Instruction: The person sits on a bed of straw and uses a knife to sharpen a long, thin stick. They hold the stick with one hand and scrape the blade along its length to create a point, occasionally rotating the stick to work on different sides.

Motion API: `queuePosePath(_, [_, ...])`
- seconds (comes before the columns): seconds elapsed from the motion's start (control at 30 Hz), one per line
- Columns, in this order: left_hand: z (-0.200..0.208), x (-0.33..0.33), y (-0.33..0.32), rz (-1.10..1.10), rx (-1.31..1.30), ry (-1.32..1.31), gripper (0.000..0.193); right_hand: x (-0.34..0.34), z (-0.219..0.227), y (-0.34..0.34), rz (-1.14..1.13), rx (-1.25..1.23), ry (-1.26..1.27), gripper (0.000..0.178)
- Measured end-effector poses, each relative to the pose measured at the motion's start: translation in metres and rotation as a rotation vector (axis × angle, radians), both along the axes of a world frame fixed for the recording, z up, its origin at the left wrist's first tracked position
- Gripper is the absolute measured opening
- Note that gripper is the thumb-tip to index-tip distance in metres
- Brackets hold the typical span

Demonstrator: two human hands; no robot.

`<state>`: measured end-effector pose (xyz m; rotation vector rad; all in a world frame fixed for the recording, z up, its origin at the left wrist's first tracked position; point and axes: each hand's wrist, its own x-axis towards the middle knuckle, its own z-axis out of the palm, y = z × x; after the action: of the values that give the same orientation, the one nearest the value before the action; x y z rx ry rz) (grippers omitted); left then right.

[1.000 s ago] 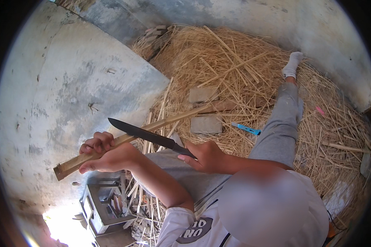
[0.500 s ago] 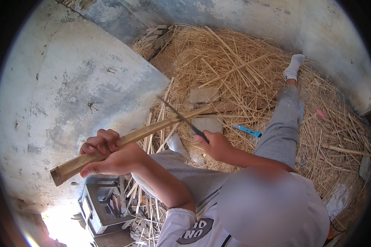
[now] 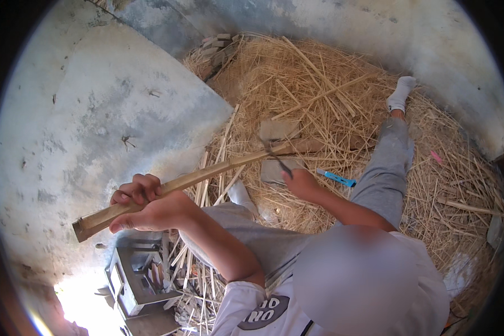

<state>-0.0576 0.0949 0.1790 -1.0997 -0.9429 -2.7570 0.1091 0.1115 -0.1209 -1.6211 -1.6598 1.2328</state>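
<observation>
Watching the head feed here. The bamboo stick (image 3: 207, 178) is the main thing: a long, pale tan length, flattish where it shows near the cut end, running from lower left up toward the middle of the picture. The near end is squared off and a bit darker, sticking out past the left hand (image 3: 145, 208). That hand is clenched around it from above, fingers curled over the top, thumb underneath. The far end rests down by a flat grey stone block (image 3: 279, 130) lying in the straw (image 3: 330, 95).

The right hand (image 3: 302, 183) is closed around the handle of a dark-bladed knife (image 3: 277, 158). From this angle the blade looks thin and edge-on, and its tip meets the stick near the far end. I can't tell if it has actually bitten into the wood or just sits against it.

Around all that: a second grey block just under the knife, a small blue tool (image 3: 336, 178) lying on the straw just right of the knife hand, a grey-trousered leg (image 3: 387, 168) stretched out with a white sock (image 3: 401, 94) at the end. Lower left, a grey metal box (image 3: 137, 280) with thin split strips (image 3: 199, 280) piled beside it. Bare concrete floor (image 3: 95, 123) on the left.
</observation>
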Motion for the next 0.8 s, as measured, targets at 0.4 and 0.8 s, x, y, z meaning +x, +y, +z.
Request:
queuePosePath(0.4, [-0.003,0.002,-0.007,-0.434,0.062,0.182,0.063,0.008,-0.006,-0.007,-0.005,0.057,0.046,0.049])
queuePosePath(0.8, [0.000,-0.012,-0.004,-0.304,0.016,0.071,0.063,-0.002,-0.064,0.001,-0.071,-0.111,-0.003,0.054])
